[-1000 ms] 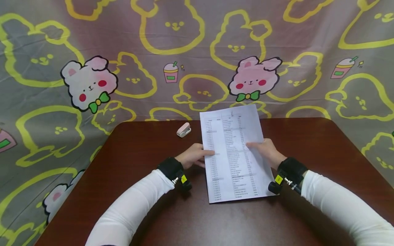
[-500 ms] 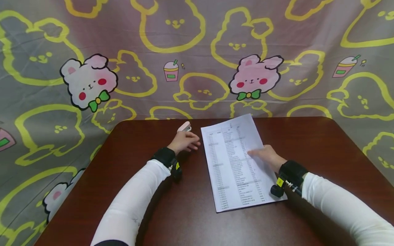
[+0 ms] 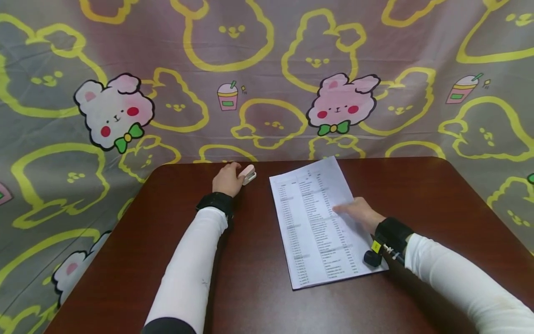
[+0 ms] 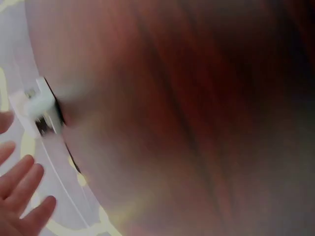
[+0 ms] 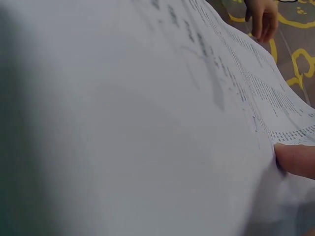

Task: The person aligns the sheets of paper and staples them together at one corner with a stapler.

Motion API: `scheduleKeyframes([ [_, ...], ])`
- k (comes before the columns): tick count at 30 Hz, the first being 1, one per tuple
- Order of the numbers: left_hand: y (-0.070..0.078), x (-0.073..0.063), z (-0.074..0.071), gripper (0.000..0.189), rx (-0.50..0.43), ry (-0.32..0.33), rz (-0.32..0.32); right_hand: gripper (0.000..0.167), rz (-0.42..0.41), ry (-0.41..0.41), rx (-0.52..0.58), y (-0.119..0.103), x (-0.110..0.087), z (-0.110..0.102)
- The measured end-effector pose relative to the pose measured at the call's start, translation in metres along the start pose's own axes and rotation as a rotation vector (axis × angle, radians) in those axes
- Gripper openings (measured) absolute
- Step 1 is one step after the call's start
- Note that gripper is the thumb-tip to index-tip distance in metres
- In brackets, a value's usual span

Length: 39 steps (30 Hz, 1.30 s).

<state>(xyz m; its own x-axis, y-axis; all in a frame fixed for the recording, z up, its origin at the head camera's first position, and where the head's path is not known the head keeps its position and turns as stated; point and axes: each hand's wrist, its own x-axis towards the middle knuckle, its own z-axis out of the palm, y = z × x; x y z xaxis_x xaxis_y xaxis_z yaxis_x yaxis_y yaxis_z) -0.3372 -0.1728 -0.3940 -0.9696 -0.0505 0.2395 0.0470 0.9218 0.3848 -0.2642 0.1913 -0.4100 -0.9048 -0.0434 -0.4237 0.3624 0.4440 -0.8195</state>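
Note:
My right hand [image 3: 362,214] holds a stack of printed paper sheets [image 3: 297,218] by its right edge. Its thumb [image 5: 298,161] lies on the top page, and the fingers beneath are hidden. Toward the table's far edge, my left hand [image 3: 227,180] is beside a small pale pink and white stapler [image 3: 249,174]. In the left wrist view, the fingers [image 4: 22,184] are spread near the stapler [image 4: 39,107] and not wrapped round it; that view is blurred.
The dark brown wooden table [image 3: 254,297] has rounded far corners. Right behind it hangs a patterned cloth [image 3: 275,69] with cartoon rabbits and yellow outlines. Each wrist wears a black strap, and the right one's camera [image 3: 372,258] hangs over the papers' lower right corner.
My left hand has let go of the papers' left edge and moved left and away to the stapler. The papers have come down lower and tilted slightly, with my right hand still on them.

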Motion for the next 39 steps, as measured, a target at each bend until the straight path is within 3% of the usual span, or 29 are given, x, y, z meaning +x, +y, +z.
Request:
scheduleKeyframes([
  [4,-0.006,0.003,0.001,0.049,0.019,-0.063,-0.054,0.054,-0.005,0.004,0.009,0.0,0.0,0.0],
  [10,-0.003,0.005,0.003,0.05,0.03,-0.119,-0.074,0.054,-0.003,0.009,0.012,-0.001,0.0,-0.002],
  [19,0.006,0.006,0.004,0.032,0.074,-0.117,-0.093,0.057,-0.006,0.013,-0.008,-0.003,0.001,-0.002],
  [25,0.005,0.005,0.003,0.029,0.089,-0.12,-0.115,0.063,0.003,0.024,-0.041,-0.003,0.003,0.0],
  [34,0.002,-0.003,-0.001,0.03,0.078,-0.175,-0.057,0.052,-0.006,-0.017,-0.005,-0.002,0.002,-0.001],
  [39,-0.003,-0.01,-0.005,0.033,0.046,-0.225,-0.017,0.062,0.014,0.012,-0.044,-0.002,0.004,-0.003],
])
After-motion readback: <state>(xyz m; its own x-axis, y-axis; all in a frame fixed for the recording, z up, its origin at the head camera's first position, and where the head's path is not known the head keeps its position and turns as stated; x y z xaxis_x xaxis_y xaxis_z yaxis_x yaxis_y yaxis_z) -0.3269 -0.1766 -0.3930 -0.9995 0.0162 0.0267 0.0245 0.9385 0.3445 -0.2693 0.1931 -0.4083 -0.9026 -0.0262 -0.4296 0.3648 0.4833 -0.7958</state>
